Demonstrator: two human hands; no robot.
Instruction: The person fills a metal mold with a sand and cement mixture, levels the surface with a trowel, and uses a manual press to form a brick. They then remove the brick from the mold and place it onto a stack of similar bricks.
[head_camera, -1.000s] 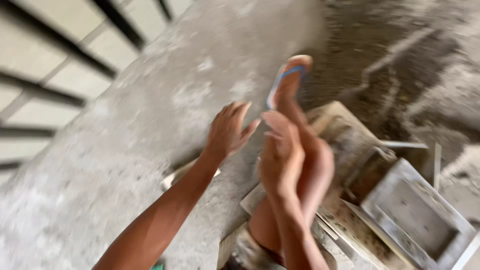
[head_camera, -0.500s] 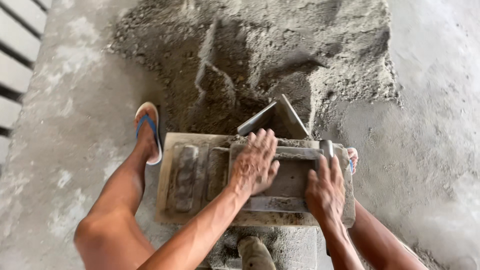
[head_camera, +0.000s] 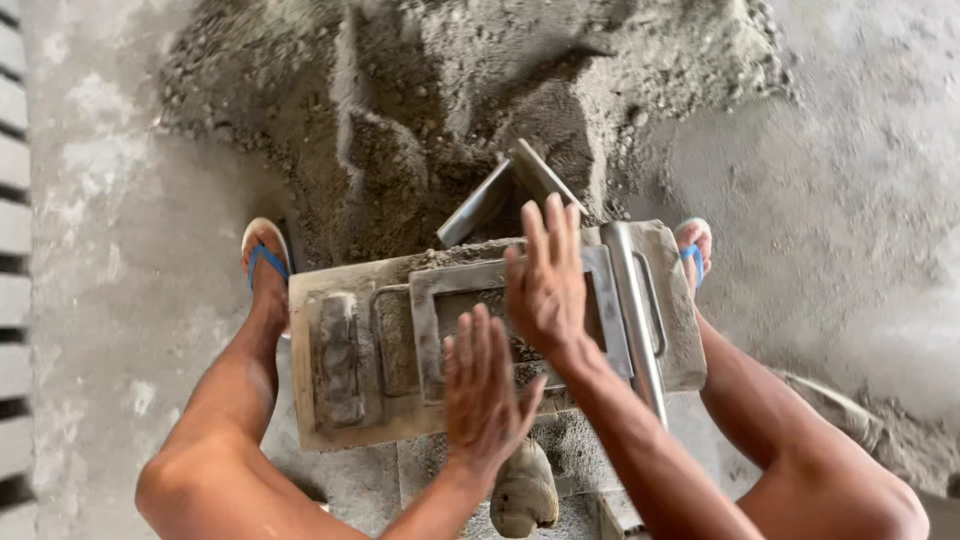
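Note:
A rectangular metal mould frame (head_camera: 424, 330), partly filled with grey mix, lies on a dusty board (head_camera: 305, 415) between my knees. My right hand (head_camera: 548, 285) hovers flat over the middle of the mould, fingers spread and holding nothing. Nearer to me, my left hand (head_camera: 483, 390) is over the mould's near rim, also spread and holding nothing. Whether either palm touches the mix is hidden. A grey rectangular block (head_camera: 340, 358) rests on the board's left part.
A big pile of damp grey sand-cement mix (head_camera: 420, 110) lies beyond the board, with an angled metal blade (head_camera: 505, 185) stuck in its foot. My feet in blue flip-flops (head_camera: 265, 262) (head_camera: 694, 245) flank the board. Concrete floor all around; pale slats at the left edge.
The view swung from the floor at the side down onto the board. Since half a second ago my left hand drew back toward me and my right hand moved forward and left over the mould.

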